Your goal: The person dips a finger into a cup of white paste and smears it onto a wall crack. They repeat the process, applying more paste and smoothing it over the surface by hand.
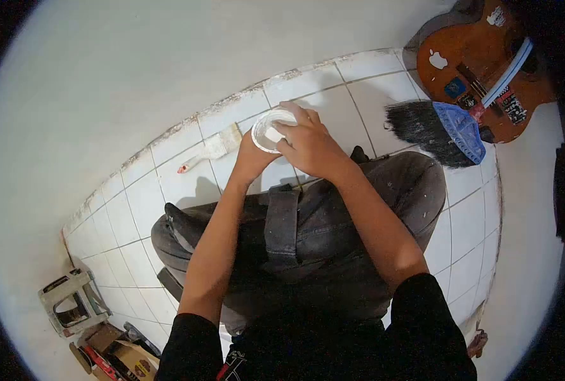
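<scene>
Two hands are meeting around a small round white plastic tub [269, 132], which the person is holding in the air above their knees and over the white tiled floor [365, 95]. The left hand [252, 152] is cupping the tub from below and the left side, fingers closed on its wall. The right hand [311, 147] is gripping it from the right, fingertips curled over the rim. Something pale is showing inside, though what it is cannot be told. A flat white-bristled paintbrush [211, 150] is lying on the tiles just left of the tub, near the white wall [136, 63]. Judging by the open top, the tub is best kept level, with the lower hand carrying the weight and the upper one only steadying it.
</scene>
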`<state>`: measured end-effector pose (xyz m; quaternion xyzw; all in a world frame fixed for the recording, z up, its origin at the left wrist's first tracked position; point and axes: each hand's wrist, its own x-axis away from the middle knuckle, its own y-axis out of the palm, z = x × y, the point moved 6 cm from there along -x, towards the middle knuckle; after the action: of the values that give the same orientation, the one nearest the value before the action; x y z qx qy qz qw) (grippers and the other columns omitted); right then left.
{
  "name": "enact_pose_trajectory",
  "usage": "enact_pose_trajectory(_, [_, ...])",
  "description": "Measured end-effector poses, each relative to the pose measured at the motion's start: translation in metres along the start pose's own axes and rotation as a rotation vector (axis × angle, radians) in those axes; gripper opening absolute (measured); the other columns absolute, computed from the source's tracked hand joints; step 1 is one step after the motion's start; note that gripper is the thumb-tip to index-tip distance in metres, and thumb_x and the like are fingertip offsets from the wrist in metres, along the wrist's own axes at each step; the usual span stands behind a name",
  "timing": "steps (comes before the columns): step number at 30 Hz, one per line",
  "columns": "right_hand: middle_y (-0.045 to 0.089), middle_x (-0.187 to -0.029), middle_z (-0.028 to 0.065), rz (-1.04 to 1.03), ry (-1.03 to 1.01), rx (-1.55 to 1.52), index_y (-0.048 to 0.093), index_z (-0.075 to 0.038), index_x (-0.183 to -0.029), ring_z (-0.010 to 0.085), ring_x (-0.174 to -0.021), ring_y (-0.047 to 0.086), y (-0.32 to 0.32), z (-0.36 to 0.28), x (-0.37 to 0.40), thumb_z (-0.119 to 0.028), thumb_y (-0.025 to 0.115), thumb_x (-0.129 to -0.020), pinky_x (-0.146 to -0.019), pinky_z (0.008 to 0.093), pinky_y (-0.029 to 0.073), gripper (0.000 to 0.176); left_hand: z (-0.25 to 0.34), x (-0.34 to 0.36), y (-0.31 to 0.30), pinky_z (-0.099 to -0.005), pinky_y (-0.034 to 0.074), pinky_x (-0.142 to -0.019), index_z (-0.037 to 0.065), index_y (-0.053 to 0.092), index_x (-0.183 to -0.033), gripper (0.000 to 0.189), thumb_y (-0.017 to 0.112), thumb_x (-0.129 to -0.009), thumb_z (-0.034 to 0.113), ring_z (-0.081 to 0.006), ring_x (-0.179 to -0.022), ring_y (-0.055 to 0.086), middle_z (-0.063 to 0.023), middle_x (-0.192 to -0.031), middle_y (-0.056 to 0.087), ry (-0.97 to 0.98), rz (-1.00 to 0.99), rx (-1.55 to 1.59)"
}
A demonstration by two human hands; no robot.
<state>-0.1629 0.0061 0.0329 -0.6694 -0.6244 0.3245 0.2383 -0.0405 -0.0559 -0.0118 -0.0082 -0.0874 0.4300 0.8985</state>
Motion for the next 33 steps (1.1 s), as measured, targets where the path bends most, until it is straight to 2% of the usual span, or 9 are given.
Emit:
enact_pose_trajectory(4, [0.033,-0.148,0.0218,-0.060,0.095,-0.063,0.061,-0.001,-0.125,0.0432,-0.129,0.036,0.004,-0.008,0.001,-0.026,0.057,-0.088,-0.108,0.0508,0.033,0.045,0.004,0.001,0.005,-0.0316,0.050,-0.091,0.002,0.058,-0.123,0.054,0.079,-0.074,0.008,-0.0160,-0.105,0.061,-0.0077,-0.115,0.065,0.067,0.022,-0.045])
enact_pose_trajectory(9, [0.024,-0.154,0.0201,-0.076,0.122,-0.098,0.059,-0.004,-0.128,0.0449,-0.136,0.026,0.008,-0.014,0.003,-0.027,0.059,-0.088,-0.108,0.0572,0.030,0.047,0.010,0.004,0.007,-0.0327,0.049,-0.093,0.002,0.055,-0.126,0.055,0.077,-0.076,0.007,-0.0171,-0.107,0.061,-0.0085,-0.118,0.064,0.023,0.000,-0.051])
enact_pose_trajectory(12, [0.024,-0.154,0.0204,-0.078,0.115,-0.110,0.060,-0.005,-0.128,0.0458,-0.136,0.026,0.007,-0.014,0.003,-0.025,0.061,-0.087,-0.109,0.0561,0.030,0.045,0.010,0.004,0.009,-0.0329,0.049,-0.094,0.002,0.054,-0.126,0.055,0.076,-0.076,0.006,-0.0171,-0.108,0.060,-0.0087,-0.119,0.063,0.032,-0.002,0.053])
enact_pose_trajectory(21, [0.023,-0.154,0.0221,-0.068,0.040,-0.204,0.064,-0.005,-0.124,0.0477,-0.135,0.027,0.011,-0.010,0.002,-0.020,0.063,-0.084,-0.113,0.0512,0.025,0.042,0.007,0.006,0.008,-0.0336,0.048,-0.094,0.002,0.054,-0.127,0.057,0.078,-0.075,0.007,-0.0175,-0.110,0.060,-0.0090,-0.120,0.063,0.017,-0.008,0.092])
enact_pose_trajectory(28, [0.025,-0.153,0.0228,-0.112,0.063,-0.219,0.066,-0.007,-0.123,0.0474,-0.136,0.027,0.012,-0.006,0.000,-0.022,0.063,-0.087,-0.114,0.0505,0.023,0.039,0.003,0.007,0.005,-0.0336,0.049,-0.094,0.002,0.054,-0.127,0.058,0.079,-0.075,0.007,-0.0176,-0.109,0.060,-0.0091,-0.119,0.063,0.045,-0.004,0.061])
enact_pose_trajectory(33, [0.027,-0.152,0.0239,-0.073,-0.022,-0.240,0.067,-0.009,-0.122,0.0442,-0.139,0.026,0.013,-0.005,0.000,-0.023,0.061,-0.088,-0.114,0.0498,0.021,0.037,-0.003,0.006,0.002,-0.0332,0.049,-0.093,0.002,0.055,-0.126,0.058,0.080,-0.073,0.008,-0.0176,-0.107,0.060,-0.0087,-0.118,0.064,0.041,0.005,-0.015])
